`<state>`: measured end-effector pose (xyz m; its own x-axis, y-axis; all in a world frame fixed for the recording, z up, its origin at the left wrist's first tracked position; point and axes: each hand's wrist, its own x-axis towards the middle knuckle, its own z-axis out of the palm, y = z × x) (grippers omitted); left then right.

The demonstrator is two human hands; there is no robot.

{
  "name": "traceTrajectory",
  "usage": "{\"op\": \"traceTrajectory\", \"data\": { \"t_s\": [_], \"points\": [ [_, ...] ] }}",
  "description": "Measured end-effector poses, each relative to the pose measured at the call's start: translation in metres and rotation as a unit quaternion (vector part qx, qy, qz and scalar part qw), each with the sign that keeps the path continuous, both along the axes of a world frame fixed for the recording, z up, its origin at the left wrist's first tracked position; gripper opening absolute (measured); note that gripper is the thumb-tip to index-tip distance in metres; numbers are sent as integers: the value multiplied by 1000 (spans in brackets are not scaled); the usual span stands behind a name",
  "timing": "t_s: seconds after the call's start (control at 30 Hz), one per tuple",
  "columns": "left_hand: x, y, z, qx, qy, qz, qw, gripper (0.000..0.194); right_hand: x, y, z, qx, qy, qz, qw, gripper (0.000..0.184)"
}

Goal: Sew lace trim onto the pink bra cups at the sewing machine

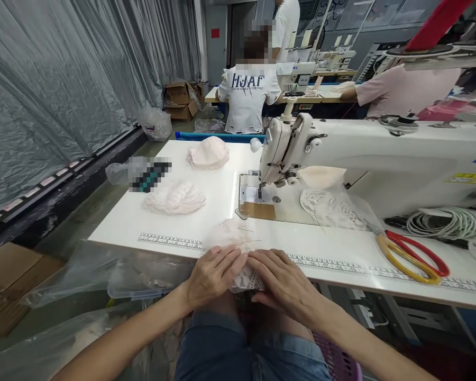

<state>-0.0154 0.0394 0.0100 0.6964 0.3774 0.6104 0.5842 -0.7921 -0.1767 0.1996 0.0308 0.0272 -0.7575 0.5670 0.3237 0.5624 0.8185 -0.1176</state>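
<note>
A pale pink lace fabric piece lies at the table's front edge with loose threads on it, and its white lace border hangs over the edge between my hands. My left hand holds it from the left, fingers bent over the cloth. From the other side my right hand grips the same piece, its fingertips close to the left ones. Both sets of fingertips partly hide the cloth. Beyond it stands a white sewing machine, with its presser foot over the metal plate, apart from the fabric.
Two stacks of pale lace pieces, one nearer and one farther, sit left of the machine. White lace lies under the machine arm. Scissors with yellow and red handles rest at right, near coiled cable. Co-workers are beyond.
</note>
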Motion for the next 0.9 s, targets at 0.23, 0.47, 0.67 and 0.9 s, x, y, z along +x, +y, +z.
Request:
{"op": "traceTrajectory", "data": {
  "t_s": [0.23,0.47,0.67,0.9],
  "points": [
    [2,4,9,-40,-32,2,999,25,-9,3,-28,74,90,-78,990,28],
    [9,-52,32,-300,-120,-15,946,50,6,-24,25,-209,158,-4,965,21],
    [28,-71,35,-665,-189,-5,722,26,30,-38,23,-516,90,81,848,20],
    [31,-47,15,-807,-198,53,554,21,43,-51,-7,-454,109,-38,883,25]
  ]
}}
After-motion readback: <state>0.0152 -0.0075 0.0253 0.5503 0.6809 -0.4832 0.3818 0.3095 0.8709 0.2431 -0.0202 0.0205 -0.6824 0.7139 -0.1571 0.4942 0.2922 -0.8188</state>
